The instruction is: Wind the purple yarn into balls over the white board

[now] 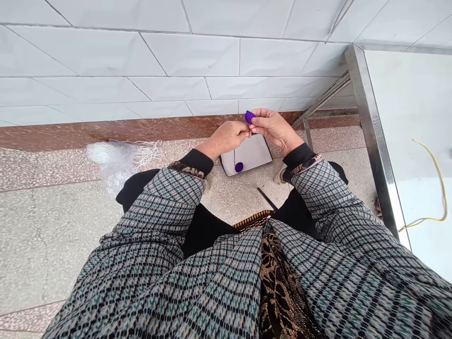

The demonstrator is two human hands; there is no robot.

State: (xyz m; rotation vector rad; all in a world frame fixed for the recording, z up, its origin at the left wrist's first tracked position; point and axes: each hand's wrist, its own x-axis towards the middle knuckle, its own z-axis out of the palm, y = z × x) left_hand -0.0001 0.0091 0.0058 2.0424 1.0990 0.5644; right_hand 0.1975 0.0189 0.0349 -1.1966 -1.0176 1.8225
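Note:
A small purple piece of yarn work (249,117) sticks up at the fingertips of my right hand (273,127), which is closed on it. My left hand (226,136) is closed in a pinch, its fingertips meeting the right hand's just below the piece; what they grip is hidden. Beneath both hands a shallow box (252,157) with a white inside and dark edge rests on the floor. In it lies a purple yarn ball (239,167), whose strand runs up and disappears behind my left hand.
At left on the speckled floor (52,235) sits a clear plastic bag (115,165) with white yarn. A metal-framed table (374,127) stands at right, a yellow cord (439,181) on its white top. White wall tiles (201,54) rise in front. A dark stick (267,198) lies near my knees.

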